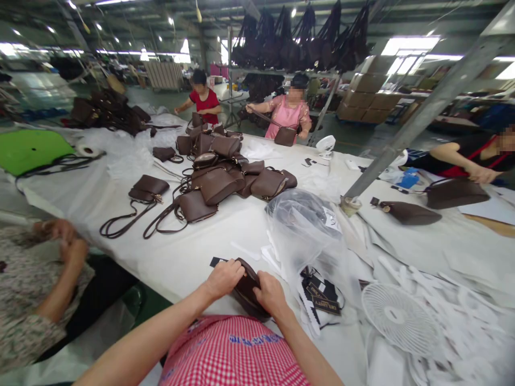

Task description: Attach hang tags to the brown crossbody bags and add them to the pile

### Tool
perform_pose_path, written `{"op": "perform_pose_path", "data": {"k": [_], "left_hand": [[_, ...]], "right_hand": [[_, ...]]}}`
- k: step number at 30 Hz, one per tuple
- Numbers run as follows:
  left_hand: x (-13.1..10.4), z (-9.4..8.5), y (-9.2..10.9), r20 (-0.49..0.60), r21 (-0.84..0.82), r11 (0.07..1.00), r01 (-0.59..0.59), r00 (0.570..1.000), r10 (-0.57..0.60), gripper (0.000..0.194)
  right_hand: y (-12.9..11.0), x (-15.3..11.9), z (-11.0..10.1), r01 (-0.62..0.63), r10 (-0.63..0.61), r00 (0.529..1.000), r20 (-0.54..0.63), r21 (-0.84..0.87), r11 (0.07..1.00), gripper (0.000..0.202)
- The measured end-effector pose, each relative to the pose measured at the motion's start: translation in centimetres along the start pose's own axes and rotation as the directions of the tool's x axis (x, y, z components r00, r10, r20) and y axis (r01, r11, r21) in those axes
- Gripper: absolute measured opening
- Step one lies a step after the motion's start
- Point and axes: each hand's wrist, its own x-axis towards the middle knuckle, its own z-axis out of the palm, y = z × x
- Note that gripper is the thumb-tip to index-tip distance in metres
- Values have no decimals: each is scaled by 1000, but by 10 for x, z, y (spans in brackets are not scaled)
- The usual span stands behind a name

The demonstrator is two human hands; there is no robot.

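Right in front of my checked apron I hold a small dark brown handbag [246, 287] at the table's near edge. My left hand [226, 277] grips its upper left edge, fingers curled over the rim. On the opposite side, my right hand [272, 294] is closed on the bag with the thumb pressed against it. A black tag [218, 261] sticks out beside my left hand. Just to the right, a clear plastic bag [309, 230] lies near several black printed tags [324, 300]. The inside of the handbag is hidden.
A heap of brown handbags [217, 182] covers the middle of the white table [132, 252]. A white fan [398, 316] and paper strips [450, 305] lie right. A slanted metal post [402, 134] rises beyond. Co-workers sit left and right; two more are across the table.
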Motion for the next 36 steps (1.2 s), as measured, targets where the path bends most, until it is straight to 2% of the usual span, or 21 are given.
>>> {"op": "perform_pose_path", "data": {"k": [2,5,8,12,15,17,20,22,25,27,29,32,36], "left_hand": [[3,-10,-4,37,24,999,25,999,-26,15],[1,-21,-11,88,108,986,127,987,-137,16],[-9,-22,-21,120,91,979,183,974,-193,13],[-25,-8,-28,134,-85,949,302,948,-290,14],[-23,3,-29,144,-227,891,392,919,-368,20],[-14,7,-32,163,-296,871,391,920,-358,21],[-2,6,-38,163,-452,840,301,953,-254,18],[2,7,-41,153,-605,745,279,960,-235,15],[-2,14,-41,264,-808,446,384,914,-308,15],[-5,21,-36,362,-868,234,438,881,-304,20],[-8,28,-31,406,-890,97,445,873,-270,22],[-9,33,-24,426,-898,-3,441,866,-261,20],[-9,33,-18,451,-888,-42,458,850,-273,22]], "right_hand": [[4,-2,-3,-12,12,1000,10,-15,1000,16],[10,-4,-11,-19,20,999,47,-22,1000,14],[16,-6,-21,-3,3,996,90,-8,1000,14],[24,-2,-31,38,-38,990,133,5,999,16],[32,11,-37,62,-56,987,148,-37,997,15],[34,25,-42,66,-50,987,150,-104,992,14],[28,42,-51,66,-43,991,125,-185,981,15],[17,46,-55,41,-34,999,37,-223,974,17],[-6,37,-52,-4,-19,994,-111,-204,979,20],[-19,27,-44,22,-33,993,-110,-97,995,22],[-27,18,-33,62,-58,995,-82,43,997,29],[-32,12,-19,81,-64,994,-94,194,978,30],[-36,11,-12,26,5,988,-156,197,980,24]]}}
